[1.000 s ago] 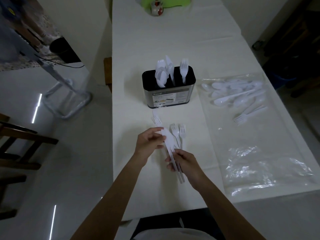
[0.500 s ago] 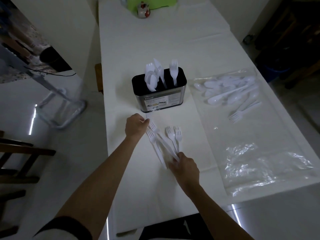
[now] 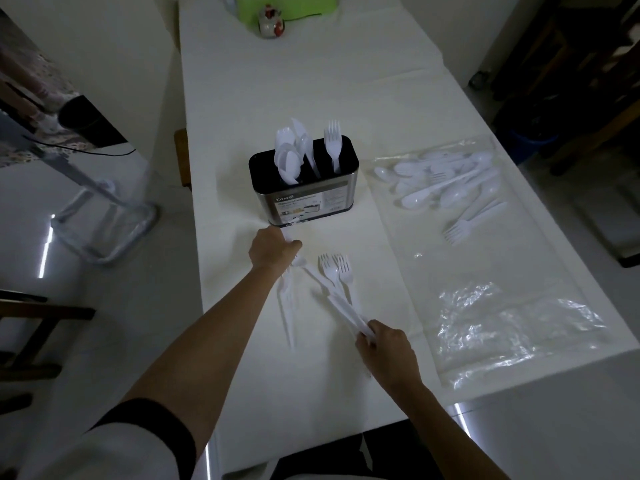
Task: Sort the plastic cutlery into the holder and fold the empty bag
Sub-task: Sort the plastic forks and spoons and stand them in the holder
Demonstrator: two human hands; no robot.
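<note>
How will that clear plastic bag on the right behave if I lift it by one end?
Probably floppy: the clear bag lies flat with crinkled film, so it should sag. Likely light and slippery, judging by its thin glossy surface. The spoons and forks at its far end would probably slide together.

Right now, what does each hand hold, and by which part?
Right hand: the forks, by their handle ends. Left hand: over the head end of a lone piece; grip unclear.
</note>
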